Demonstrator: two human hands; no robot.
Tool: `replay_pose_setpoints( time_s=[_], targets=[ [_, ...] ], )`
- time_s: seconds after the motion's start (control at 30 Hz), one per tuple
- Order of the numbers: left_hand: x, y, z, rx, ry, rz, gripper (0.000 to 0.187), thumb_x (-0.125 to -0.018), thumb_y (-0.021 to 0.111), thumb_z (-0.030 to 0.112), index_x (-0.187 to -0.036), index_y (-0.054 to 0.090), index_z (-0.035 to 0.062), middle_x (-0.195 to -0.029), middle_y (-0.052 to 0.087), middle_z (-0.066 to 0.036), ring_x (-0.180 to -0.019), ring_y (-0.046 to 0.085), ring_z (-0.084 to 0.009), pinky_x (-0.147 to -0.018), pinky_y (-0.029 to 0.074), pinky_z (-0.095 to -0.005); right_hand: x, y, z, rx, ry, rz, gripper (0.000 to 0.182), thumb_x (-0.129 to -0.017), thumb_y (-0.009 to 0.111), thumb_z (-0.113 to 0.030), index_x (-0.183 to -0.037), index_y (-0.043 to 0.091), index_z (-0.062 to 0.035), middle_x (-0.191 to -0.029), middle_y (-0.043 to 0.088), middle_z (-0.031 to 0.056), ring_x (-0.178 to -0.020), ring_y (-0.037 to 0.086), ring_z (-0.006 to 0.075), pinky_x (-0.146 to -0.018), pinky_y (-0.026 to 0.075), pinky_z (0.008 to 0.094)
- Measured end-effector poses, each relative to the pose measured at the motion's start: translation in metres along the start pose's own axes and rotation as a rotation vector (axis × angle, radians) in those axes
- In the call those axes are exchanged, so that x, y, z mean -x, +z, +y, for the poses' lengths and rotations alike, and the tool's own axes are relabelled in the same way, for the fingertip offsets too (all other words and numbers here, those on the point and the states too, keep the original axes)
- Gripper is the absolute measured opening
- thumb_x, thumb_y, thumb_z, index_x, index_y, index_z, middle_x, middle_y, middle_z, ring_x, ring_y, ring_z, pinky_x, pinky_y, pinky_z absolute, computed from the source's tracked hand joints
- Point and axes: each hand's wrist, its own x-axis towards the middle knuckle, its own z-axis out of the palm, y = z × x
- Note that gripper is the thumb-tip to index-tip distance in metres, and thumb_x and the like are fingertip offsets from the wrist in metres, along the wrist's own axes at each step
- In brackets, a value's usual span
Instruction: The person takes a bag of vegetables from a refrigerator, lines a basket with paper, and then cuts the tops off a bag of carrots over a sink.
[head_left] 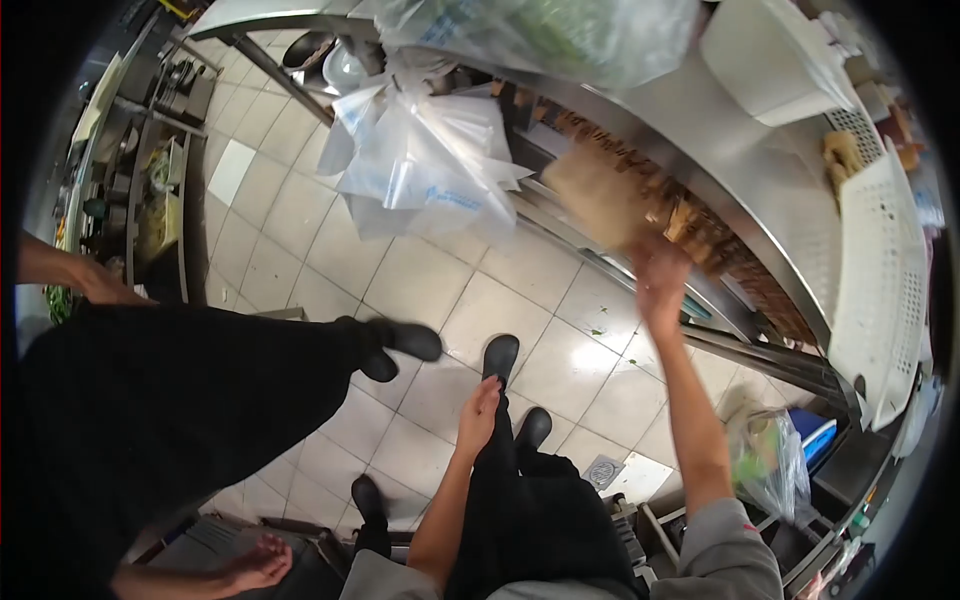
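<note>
Stretched toward the shelf under the metal counter, my right hand [662, 275] is closed at the edge of a blurred tan flat item [595, 195]. Brown items [700, 230] stand packed in a row just beyond it on the shelf. My left hand [482, 405] hangs low over the tiled floor, touching nothing; its fingers lie together, and whether they curl round anything is too small to tell. Left of the shelf hang clear plastic bags [430, 165] with blue print.
At left stands a co-worker in black [190, 390]. The metal counter [690, 110] carries a filled plastic bag [560, 35], a white bin [765, 60] and a white perforated basket [880, 290]. A clear bag [768, 455] sits at lower right.
</note>
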Motion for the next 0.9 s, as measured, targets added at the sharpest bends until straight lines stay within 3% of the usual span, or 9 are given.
replay_pose_setpoints(
  time_s=[0.07, 0.2, 0.3, 0.37, 0.47, 0.53, 0.67, 0.7, 0.9],
  targets=[
    [-0.003, 0.018, 0.050, 0.036, -0.012, -0.024, 0.040, -0.094, 0.046, 0.025, -0.126, 0.045, 0.0012, -0.118, 0.055, -0.013, -0.110, 0.052, -0.0192, -0.091, 0.041, -0.0290, 0.027, -0.036, -0.057, -0.067, -0.113, -0.077, 0.025, -0.059, 0.067, 0.002, -0.081, 0.064, -0.0081, -0.095, 0.063, 0.0062, -0.092, 0.056, 0.0264, -0.079, 0.045, 0.0378],
    [-0.008, 0.034, 0.086, 0.593, -0.288, -0.249, 0.044, -0.095, 0.042, 0.031, -0.129, 0.041, 0.0030, -0.126, 0.050, -0.012, -0.113, 0.049, -0.0198, -0.093, 0.041, -0.0307, 0.097, -0.110, -0.123, -0.375, -0.051, -0.243, 0.033, -0.058, 0.064, 0.005, -0.089, 0.063, -0.0065, -0.100, 0.063, 0.0058, -0.094, 0.057, 0.0269, -0.076, 0.046, 0.0354],
    [0.014, 0.041, 0.073, 0.346, -0.289, -0.338, 0.051, -0.095, 0.041, 0.034, -0.137, 0.030, 0.0071, -0.137, 0.039, -0.010, -0.122, 0.041, -0.0213, -0.097, 0.037, -0.0348, 0.130, -0.162, -0.174, -0.580, 0.027, -0.278, 0.027, -0.066, 0.064, 0.006, -0.091, 0.059, -0.0052, -0.104, 0.063, 0.0097, -0.095, 0.058, 0.0268, -0.075, 0.047, 0.0331],
    [0.032, 0.059, 0.089, 0.375, -0.214, -0.416, 0.054, -0.095, 0.041, 0.035, -0.140, 0.024, 0.0106, -0.140, 0.033, -0.009, -0.126, 0.035, -0.0220, -0.099, 0.034, -0.0380, 0.134, -0.196, -0.204, -0.877, 0.535, -0.225, 0.010, -0.083, 0.055, 0.003, -0.090, 0.053, -0.0036, -0.091, 0.063, 0.0103, -0.078, 0.060, 0.0184, -0.064, 0.046, 0.0271],
    [0.047, 0.086, 0.119, 0.385, -0.224, -0.505, 0.065, -0.094, 0.041, 0.040, -0.144, 0.007, 0.0198, -0.147, 0.020, -0.007, -0.134, 0.020, -0.0227, -0.102, 0.027, -0.0458, 0.121, -0.241, -0.215, -0.763, 0.839, -0.036, 0.007, -0.092, 0.049, -0.011, -0.094, 0.048, -0.0044, -0.082, 0.056, 0.0049, -0.069, 0.052, 0.0109, -0.062, 0.043, 0.0225],
    [0.063, 0.100, 0.139, -0.042, -0.328, -0.489, 0.070, -0.091, 0.043, 0.048, -0.144, 0.011, 0.0154, -0.147, 0.017, -0.004, -0.132, 0.022, -0.0184, -0.103, 0.025, -0.0418, 0.121, -0.254, -0.204, -0.974, 1.179, 0.093, 0.015, -0.096, 0.042, -0.020, -0.099, 0.045, -0.0058, -0.075, 0.049, -0.0011, -0.061, 0.043, 0.0061, -0.055, 0.038, 0.0206],
    [0.063, 0.122, 0.135, 0.020, -0.461, -0.873, 0.059, -0.091, 0.040, 0.051, -0.135, 0.035, 0.0121, -0.124, 0.049, -0.004, -0.110, 0.049, -0.0149, -0.085, 0.043, -0.0306, 0.065, -0.298, -0.183, -1.340, 1.299, 0.543, 0.022, -0.096, 0.041, -0.023, -0.111, 0.044, -0.0070, -0.091, 0.057, 0.0013, -0.077, 0.055, 0.0098, -0.067, 0.046, 0.0244],
    [0.051, 0.120, 0.127, 0.089, -0.508, -1.028, 0.046, -0.091, 0.047, 0.044, -0.121, 0.049, 0.0087, -0.094, 0.058, 0.001, -0.085, 0.055, -0.0073, -0.070, 0.045, -0.0220, 0.053, -0.309, -0.179, -1.375, 1.311, 0.673, 0.025, -0.096, 0.042, -0.023, -0.115, 0.043, -0.0074, -0.099, 0.059, 0.0022, -0.084, 0.058, 0.0116, -0.072, 0.048, 0.0261],
    [0.057, 0.135, 0.244, 0.108, -0.316, -1.315, 0.024, -0.087, 0.060, 0.013, -0.107, 0.050, 0.0068, -0.084, 0.061, 0.001, -0.072, 0.057, -0.0039, -0.064, 0.045, -0.0177, 0.077, -0.381, -0.111, -0.983, 1.089, 0.880, 0.022, -0.095, 0.044, -0.021, -0.110, 0.049, -0.0047, -0.102, 0.059, 0.0056, -0.088, 0.058, 0.0112, -0.076, 0.049, 0.0284]
  ],
)
